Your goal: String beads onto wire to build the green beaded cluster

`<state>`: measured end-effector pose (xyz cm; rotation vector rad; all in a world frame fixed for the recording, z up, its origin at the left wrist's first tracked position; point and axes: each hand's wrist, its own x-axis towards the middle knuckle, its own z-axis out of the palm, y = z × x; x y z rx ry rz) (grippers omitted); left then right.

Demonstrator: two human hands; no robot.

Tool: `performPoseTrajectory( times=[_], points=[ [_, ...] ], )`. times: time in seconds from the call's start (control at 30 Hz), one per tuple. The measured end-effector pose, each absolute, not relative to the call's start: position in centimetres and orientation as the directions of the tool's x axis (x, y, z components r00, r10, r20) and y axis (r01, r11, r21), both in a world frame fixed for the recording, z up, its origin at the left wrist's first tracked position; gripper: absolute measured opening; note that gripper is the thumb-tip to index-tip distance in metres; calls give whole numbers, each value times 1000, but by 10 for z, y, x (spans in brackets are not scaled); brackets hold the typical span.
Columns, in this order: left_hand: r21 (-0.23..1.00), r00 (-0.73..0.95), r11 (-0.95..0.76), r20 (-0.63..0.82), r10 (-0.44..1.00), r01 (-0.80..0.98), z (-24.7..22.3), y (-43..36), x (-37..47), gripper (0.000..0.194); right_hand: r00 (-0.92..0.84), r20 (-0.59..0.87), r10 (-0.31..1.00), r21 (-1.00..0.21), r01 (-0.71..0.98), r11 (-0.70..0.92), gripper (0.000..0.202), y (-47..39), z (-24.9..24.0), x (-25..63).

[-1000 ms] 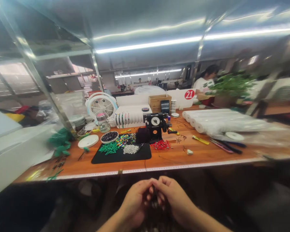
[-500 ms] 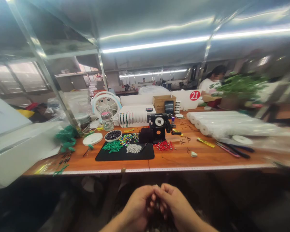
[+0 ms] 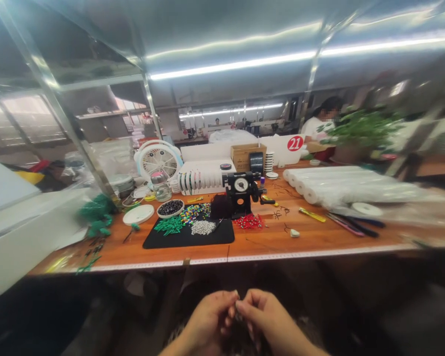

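My left hand and my right hand meet low in the view, in front of the table edge. Both are closed, thumbs and fingertips pinched close together. Whatever they hold is too small and dark to make out. Beyond them on the table lies a black mat with green tube-like pieces, multicoloured beads and silver beads. A white dish of dark beads stands at the mat's back left. Red pieces lie right of the mat, by a black winding machine with a dial.
A white fan, a glass jar and a white lid stand left. Wrapped white rolls, a yellow cutter and pliers-like tools lie right. A white box is far left. Another person sits behind.
The camera view has shifted slightly, so the table items appear further left. My hands have moved slightly lower and remain pinched together, with the fingertips a little rearranged.
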<state>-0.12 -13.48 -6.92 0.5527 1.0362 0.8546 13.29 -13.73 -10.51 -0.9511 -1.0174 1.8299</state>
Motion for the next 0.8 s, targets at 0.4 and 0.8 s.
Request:
performPoseTrajectory(
  times=[0.4, 0.8],
  points=[
    [724, 285, 595, -523, 804, -350, -74, -136, -6, 39, -403, -196, 894, -921, -238, -309, 43, -137, -105, 130],
    [722, 323, 615, -527, 786, -317, -86, -135, -12, 35, -329, -172, 928, -971, -103, -216, 40, -135, -103, 127]
  ],
)
